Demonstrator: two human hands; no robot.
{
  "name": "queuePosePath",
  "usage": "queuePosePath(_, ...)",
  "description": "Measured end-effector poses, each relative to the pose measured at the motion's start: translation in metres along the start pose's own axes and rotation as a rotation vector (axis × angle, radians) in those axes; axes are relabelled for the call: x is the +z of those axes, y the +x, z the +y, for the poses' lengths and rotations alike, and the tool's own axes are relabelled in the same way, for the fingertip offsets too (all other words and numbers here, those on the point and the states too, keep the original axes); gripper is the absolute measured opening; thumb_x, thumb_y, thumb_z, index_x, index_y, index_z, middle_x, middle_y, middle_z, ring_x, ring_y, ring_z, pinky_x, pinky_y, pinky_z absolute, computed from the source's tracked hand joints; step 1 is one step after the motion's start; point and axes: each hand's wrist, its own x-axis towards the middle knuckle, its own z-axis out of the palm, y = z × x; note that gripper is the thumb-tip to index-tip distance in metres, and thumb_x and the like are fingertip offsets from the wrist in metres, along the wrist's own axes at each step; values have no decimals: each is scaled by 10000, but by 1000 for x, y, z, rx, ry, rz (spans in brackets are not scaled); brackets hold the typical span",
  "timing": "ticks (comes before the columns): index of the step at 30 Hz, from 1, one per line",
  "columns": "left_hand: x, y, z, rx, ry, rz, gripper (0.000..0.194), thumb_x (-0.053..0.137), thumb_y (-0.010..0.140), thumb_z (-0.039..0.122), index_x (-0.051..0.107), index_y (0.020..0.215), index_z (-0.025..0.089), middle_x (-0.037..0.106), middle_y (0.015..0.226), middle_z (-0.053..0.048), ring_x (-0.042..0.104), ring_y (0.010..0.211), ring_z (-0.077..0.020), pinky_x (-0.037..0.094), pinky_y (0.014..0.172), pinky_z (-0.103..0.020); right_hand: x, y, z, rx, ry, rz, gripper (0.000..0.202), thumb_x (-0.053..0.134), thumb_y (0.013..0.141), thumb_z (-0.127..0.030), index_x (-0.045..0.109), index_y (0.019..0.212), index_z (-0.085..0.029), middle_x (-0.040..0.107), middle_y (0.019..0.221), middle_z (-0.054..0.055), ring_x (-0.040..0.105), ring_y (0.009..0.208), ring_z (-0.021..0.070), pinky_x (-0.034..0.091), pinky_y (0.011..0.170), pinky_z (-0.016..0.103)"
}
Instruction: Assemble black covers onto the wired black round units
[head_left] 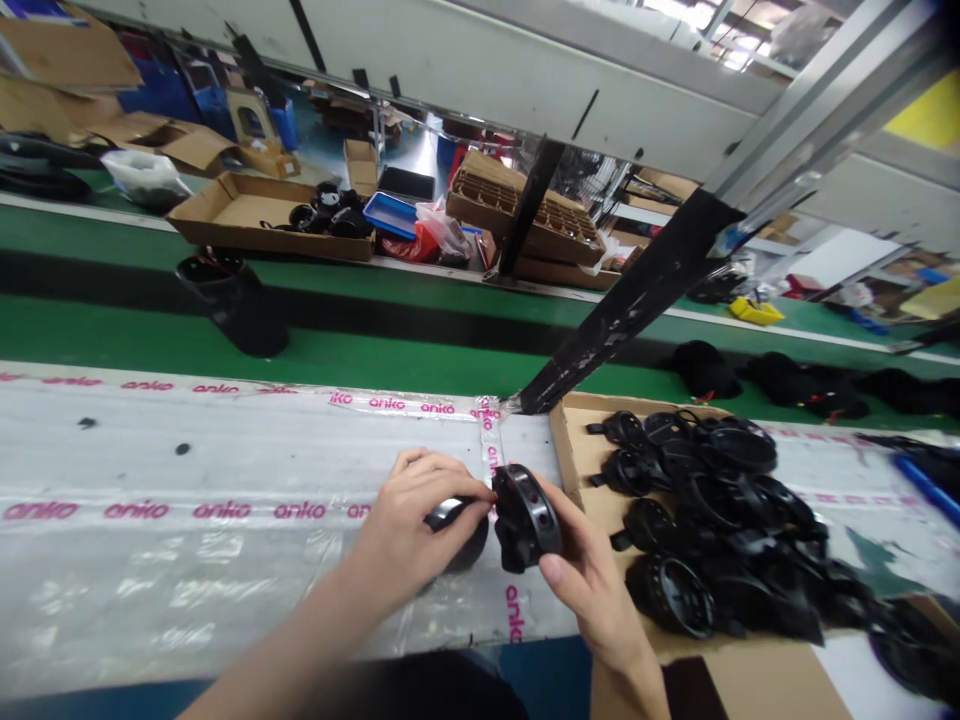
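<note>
My left hand (pixel 409 530) grips a black rounded plastic part (pixel 457 530) against the plastic-covered table (pixel 187 480). My right hand (pixel 592 580) holds a black ring-shaped plastic part (pixel 525 515) upright, right beside the left hand's part. The two parts touch or nearly touch between my hands. To the right, a cardboard tray (pixel 570 455) holds several similar black plastic parts (pixel 705 510).
A green conveyor belt (pixel 375 340) runs past the table, carrying a black cylindrical housing (pixel 232 300) and more black parts (pixel 795 380). A black diagonal post (pixel 630 300) rises by the tray corner. Cardboard boxes (pixel 262 215) and divider trays (pixel 517 210) lie beyond.
</note>
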Motion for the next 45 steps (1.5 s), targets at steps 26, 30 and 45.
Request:
queuePosePath(26, -4, -9, -19, -288, -383, 3, 443, 420, 1147, 478, 804, 1163, 259, 789, 1234, -57, 709, 1208, -254, 532, 1094, -363, 52, 15, -37, 36, -355, 162, 288, 603, 1063, -436, 702, 1214, -212, 621, 755, -14, 607, 689, 172, 507, 671, 291)
queuePosePath(30, -18, 9, -17, -299, -343, -85, 456, 452, 1125, 479, 836, 1068, 241, 798, 1248, -72, 709, 1235, -288, 545, 1113, -407, 54, 12, -18, 58, -220, 147, 266, 635, 1045, -473, 659, 1108, -215, 577, 784, -25, 565, 726, 163, 473, 687, 282)
queuePosePath(45, 10, -39, -22, -447, -524, 146, 374, 458, 1144, 506, 708, 1288, 270, 755, 1336, -43, 708, 1219, -208, 556, 1042, -299, 100, 7, 17, 139, 141, 516, 446, 747, 967, -544, 684, 1279, -230, 721, 1202, 95, 678, 1074, 252, 583, 982, 412)
